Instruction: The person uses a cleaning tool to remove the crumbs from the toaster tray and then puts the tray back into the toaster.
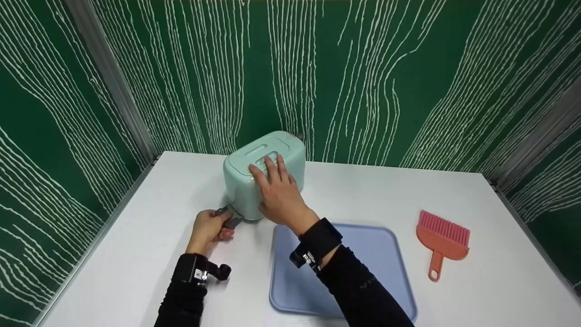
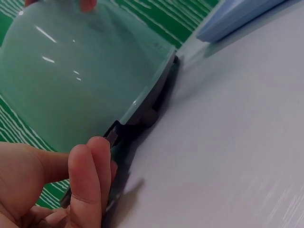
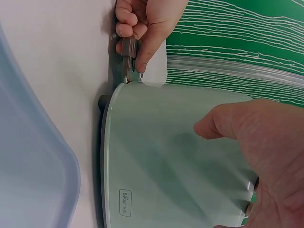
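A mint-green toaster (image 1: 247, 193) stands upright near the back left of the white table, its long side facing the right wrist camera. At the toaster's lower left end, my left hand (image 1: 209, 229) pinches a grey crumb tray (image 3: 128, 59) that sticks out from the base, with thumb and fingers at its outer end. My right hand (image 1: 283, 200) rests on the toaster, fairly straight fingers spread across the top by the slots, thumb against the front side. In the left wrist view, the fingers hide most of the tray.
A blue rectangular tray (image 1: 299, 272) lies flat in front of the toaster, under my right forearm. Farther right is an orange-red hand brush (image 1: 440, 247), possibly with a dustpan. A green wall (image 1: 363, 68) with white lines rises behind the table.
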